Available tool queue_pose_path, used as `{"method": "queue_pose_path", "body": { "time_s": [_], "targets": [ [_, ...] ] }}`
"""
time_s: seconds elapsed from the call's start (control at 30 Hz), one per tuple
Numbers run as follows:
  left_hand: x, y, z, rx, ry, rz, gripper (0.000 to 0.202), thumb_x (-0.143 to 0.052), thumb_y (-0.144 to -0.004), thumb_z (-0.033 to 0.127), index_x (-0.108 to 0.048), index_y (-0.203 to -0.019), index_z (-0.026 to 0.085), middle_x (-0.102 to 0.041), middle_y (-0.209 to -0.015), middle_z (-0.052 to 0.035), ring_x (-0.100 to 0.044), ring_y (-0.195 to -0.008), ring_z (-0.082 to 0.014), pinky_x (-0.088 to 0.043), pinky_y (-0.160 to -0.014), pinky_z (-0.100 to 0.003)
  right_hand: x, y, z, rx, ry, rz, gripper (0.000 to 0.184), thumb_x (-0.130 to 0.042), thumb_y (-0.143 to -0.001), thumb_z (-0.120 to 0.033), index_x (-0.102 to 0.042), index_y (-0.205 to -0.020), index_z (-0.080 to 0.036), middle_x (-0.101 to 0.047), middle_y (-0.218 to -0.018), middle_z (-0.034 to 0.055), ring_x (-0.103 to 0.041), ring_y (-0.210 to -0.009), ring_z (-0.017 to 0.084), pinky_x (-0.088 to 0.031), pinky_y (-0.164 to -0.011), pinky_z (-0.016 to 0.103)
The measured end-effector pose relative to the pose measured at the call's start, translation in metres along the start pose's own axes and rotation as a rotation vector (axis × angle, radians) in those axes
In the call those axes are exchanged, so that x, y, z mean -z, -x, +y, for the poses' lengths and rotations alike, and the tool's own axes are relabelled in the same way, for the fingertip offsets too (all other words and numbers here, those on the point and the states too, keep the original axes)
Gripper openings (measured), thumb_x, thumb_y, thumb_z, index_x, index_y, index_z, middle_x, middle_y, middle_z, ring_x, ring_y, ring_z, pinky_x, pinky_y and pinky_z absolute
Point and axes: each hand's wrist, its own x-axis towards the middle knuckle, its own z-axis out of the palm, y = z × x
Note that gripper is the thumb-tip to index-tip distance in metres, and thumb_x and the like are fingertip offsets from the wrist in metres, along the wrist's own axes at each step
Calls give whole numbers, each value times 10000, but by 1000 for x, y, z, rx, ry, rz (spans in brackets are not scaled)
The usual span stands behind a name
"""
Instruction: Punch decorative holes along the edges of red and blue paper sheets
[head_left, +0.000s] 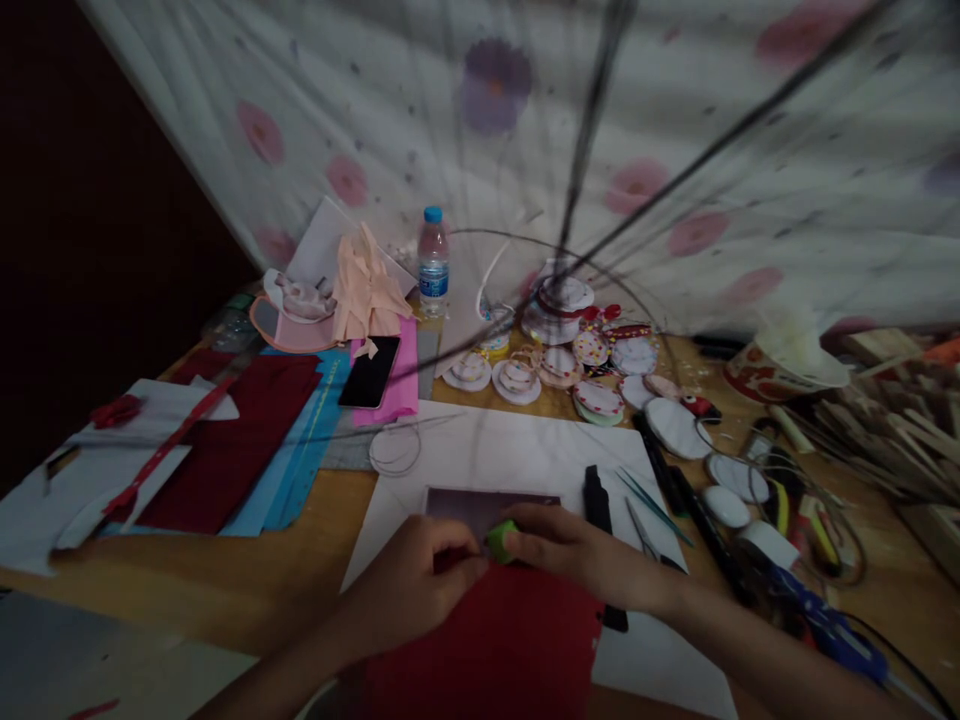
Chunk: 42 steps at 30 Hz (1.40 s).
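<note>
My right hand (559, 548) grips a small bright green object (500, 541), largely hidden by the fingers. Close against it, my left hand (420, 575) has thumb and fingertips pinched together; whatever is between them is too small to make out. Both hands are over the top edge of a red sheet (495, 640). Just beyond them lies a dark greyish-purple rectangle (480, 503), on a large white sheet (525, 440). To the right of my right hand are a black box cutter (597, 500) and thin green-handled tweezers (652, 505).
Small decorated paper hats (516, 378) cluster behind the white sheet, near a water bottle (433, 265) and a phone (370, 372). Dark red cloth (262, 440) and blue sheets (307, 450) lie left. A blue glue gun (832, 620), pliers (821, 540) and wood sticks (885, 430) crowd the right.
</note>
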Motion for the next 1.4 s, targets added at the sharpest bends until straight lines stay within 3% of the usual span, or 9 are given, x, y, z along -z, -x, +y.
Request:
{"method": "queue_pose_path", "body": {
  "time_s": [0.2, 0.47, 0.83, 0.93, 1.1, 1.23, 1.4],
  "targets": [
    [3, 0, 4, 77, 49, -21, 170, -533, -801, 260, -643, -729, 152, -549, -653, 30, -526, -683, -151, -381, -589, -221, 0, -1, -1, -6, 13, 11, 402, -500, -868, -567, -585, -864, -174, -473, -742, -21, -432, -678, 127, -367, -651, 249],
    [3, 1, 5, 110, 88, -19, 203, -526, -775, 306, -654, -737, 153, -574, -677, 10, -545, -730, -182, -403, -625, -249, -1, -2, 2, -14, -3, -7, 390, -505, -873, -556, -539, -838, -169, -417, -711, -39, -359, -618, 101, -313, -570, 229],
    [4, 1, 8, 170, 135, -33, 214, -511, -776, 320, -646, -747, 156, -579, -714, 7, -548, -776, -196, -399, -650, -253, 1, 2, 1, -13, 13, -12, 351, -564, -849, -515, -561, -915, -170, -464, -741, -30, -405, -651, 110, -345, -587, 232],
    [3, 0, 3, 128, 115, -29, 217, -499, -799, 318, -628, -728, 158, -571, -696, 16, -542, -738, -177, -385, -613, -235, 2, 4, -5, 9, 140, -47, 296, -591, -843, -453, -569, -922, -168, -472, -729, -37, -421, -639, 109, -349, -572, 223],
    [-3, 0, -6, -67, -89, 36, 228, -464, -861, 238, -597, -690, 169, -581, -654, 26, -531, -660, -140, -339, -576, -226, 4, 8, -20, 95, 546, -41, 177, -699, -751, -258, -618, -886, -177, -533, -736, -42, -488, -687, 125, -367, -621, 221],
    [-8, 3, -8, -188, -238, 95, 233, -452, -891, 187, -600, -712, 175, -608, -695, 7, -556, -679, -143, -340, -604, -240, 2, 7, -25, 94, 617, -25, 211, -731, -711, -225, -630, -891, -177, -577, -769, -24, -538, -721, 144, -387, -634, 223],
    [-13, 5, -11, -205, -326, 124, 225, -442, -899, 161, -613, -754, 182, -638, -748, -21, -580, -724, -168, -364, -630, -257, -3, 3, -31, 86, 744, -39, 149, -698, -684, -170, -639, -820, -165, -610, -776, 10, -570, -739, 171, -403, -644, 242]
  ]
}}
